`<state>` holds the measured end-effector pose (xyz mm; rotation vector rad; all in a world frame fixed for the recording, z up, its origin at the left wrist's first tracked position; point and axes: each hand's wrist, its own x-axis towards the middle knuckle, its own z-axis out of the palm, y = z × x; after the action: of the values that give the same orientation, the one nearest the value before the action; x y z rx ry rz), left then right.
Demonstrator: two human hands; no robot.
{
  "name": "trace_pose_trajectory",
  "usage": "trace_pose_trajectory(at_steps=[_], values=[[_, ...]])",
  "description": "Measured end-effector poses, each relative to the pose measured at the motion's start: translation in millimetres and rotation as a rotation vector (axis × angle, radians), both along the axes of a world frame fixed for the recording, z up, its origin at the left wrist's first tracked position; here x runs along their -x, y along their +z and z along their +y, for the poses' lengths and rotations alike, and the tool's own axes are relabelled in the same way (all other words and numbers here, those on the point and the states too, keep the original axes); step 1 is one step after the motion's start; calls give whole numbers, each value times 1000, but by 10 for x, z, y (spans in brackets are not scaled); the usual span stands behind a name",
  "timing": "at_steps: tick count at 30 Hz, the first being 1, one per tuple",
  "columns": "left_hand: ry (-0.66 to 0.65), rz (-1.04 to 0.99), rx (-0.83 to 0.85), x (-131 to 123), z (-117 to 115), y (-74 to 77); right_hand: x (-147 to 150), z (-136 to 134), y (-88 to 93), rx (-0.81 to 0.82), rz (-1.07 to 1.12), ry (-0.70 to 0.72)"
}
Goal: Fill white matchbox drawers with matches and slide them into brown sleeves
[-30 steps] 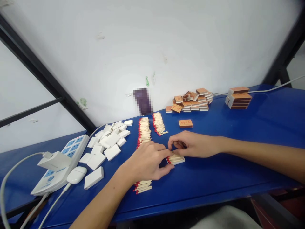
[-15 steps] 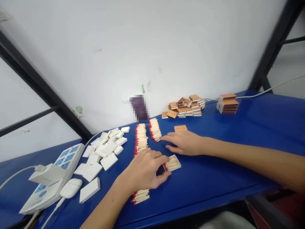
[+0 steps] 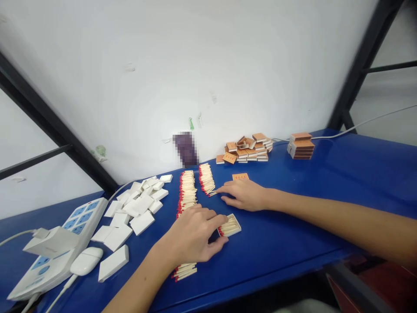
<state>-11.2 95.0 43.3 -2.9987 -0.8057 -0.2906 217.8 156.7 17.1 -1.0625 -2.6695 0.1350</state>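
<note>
My left hand [image 3: 195, 232] holds a white matchbox tray [image 3: 239, 229] by its left end, thumb at the near side and index finger at the far side. Red-tipped matches [image 3: 230, 225] lie inside it. Under and behind this hand runs a long row of matches [image 3: 188, 184], partly hidden by it. My right hand [image 3: 243, 194] is open, thumb apart from the outstretched index finger. Its index fingertip touches the near end of a shorter row of matches [image 3: 206, 177], where a match or two lie askew. Just behind the right hand lies an orange matchbox sleeve [image 3: 240, 177], partly covered.
White trays [image 3: 141, 206] are heaped on the left, beside a power strip [image 3: 58, 256] with a white charger [image 3: 52, 243] and cables. Orange matchboxes [image 3: 250, 150] form a pile at the wall. A neat stack of matchboxes [image 3: 301, 147] stands farther right on the blue table [image 3: 358, 182].
The view has shifted slightly. A match at the near end of the shorter row now lies askew, out toward my right index fingertip. My left hand stays on the tray.
</note>
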Motion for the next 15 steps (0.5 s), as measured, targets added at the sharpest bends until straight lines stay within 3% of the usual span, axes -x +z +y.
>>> trace_pose_trajectory(at_steps=[15], values=[[3,3,-7,-14,-37,30,25,-62,33,41,-22,-42]])
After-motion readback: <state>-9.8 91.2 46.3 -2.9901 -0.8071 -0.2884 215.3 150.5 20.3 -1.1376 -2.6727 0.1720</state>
